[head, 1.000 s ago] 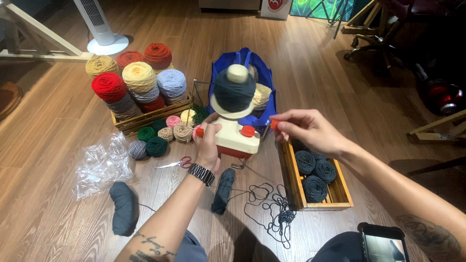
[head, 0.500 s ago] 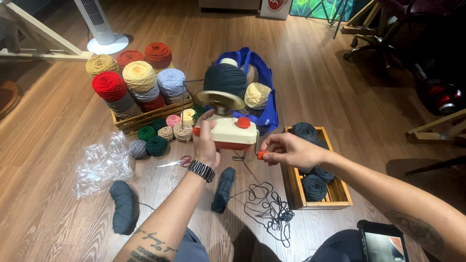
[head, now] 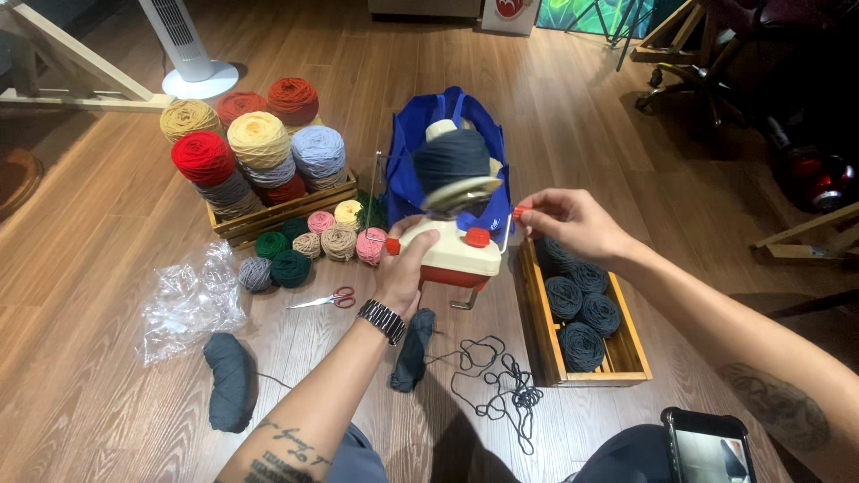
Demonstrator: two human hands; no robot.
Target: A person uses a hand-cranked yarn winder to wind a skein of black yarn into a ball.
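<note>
A phone (head: pixel 707 444) lies nearest, beside loose dark yarn (head: pixel 497 380) on the floor (head: pixel 107 268). The left hand (head: pixel 403 268) is clamped on the winder (head: pixel 452 255) (cream with a red base), which carries a dark yarn cake (head: pixel 450 159). The right hand (head: pixel 573 224) pinches the red crank knob (head: pixel 519 212) above a wooden tray (head: pixel 617 358) of dark balls. Beyond, a crate (head: pixel 286 210) holds coloured yarn, with a blue bag (head: pixel 447 112) behind the winder.
</note>
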